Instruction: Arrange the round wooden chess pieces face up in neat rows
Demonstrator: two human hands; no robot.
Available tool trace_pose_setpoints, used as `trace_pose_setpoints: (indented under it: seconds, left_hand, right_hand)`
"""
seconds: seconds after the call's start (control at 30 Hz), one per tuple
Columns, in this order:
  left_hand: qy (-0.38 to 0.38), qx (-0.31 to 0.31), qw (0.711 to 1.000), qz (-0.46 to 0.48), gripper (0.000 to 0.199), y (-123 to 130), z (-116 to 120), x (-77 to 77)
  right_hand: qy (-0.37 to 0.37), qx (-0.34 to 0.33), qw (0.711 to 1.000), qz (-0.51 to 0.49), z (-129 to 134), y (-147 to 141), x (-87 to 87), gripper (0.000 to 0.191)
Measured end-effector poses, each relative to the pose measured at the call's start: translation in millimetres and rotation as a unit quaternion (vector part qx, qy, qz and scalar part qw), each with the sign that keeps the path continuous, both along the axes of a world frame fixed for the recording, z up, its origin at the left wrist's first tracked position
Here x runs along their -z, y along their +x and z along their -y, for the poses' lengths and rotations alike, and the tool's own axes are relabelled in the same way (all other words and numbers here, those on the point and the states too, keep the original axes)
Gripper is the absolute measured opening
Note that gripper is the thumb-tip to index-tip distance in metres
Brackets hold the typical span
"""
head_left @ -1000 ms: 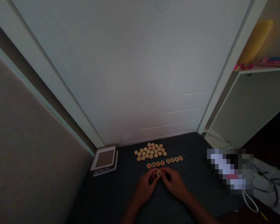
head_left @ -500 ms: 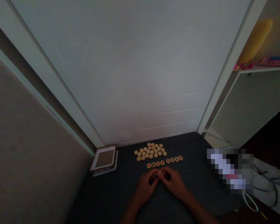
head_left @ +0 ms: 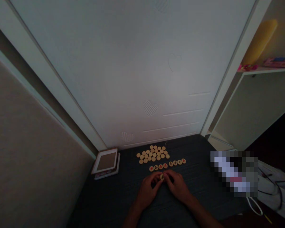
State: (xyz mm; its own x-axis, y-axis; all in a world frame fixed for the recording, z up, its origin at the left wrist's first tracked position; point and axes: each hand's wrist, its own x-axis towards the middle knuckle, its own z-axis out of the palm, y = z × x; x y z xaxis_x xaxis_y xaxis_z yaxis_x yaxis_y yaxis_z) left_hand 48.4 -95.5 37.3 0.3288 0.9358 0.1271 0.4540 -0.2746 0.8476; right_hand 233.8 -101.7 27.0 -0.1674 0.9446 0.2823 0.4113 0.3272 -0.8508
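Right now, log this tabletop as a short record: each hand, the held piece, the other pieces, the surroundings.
left hand: pinching the held piece
right hand: meeting the left at the same piece
held piece: round pale wooden disc, dark mark on top, partly covered
marked row: eight round wooden discs, red or dark marks, beyond the hands
farther cluster: plain round wooden discs, no marks visible
surface: dark grey table
backdrop: white panel with heart reliefs
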Motion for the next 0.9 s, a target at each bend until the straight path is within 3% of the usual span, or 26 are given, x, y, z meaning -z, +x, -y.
trace_pose_setpoints:
  seconds: [0.9]
  left_hand:
    - [-0.004, 0.002, 1.0, 0.011, 0.025, -0.3, -0.4, -2.7]
  right_hand:
    - [-0.024, 0.016, 1.0, 0.004, -1.8, -1.3, 7.3, 0.025]
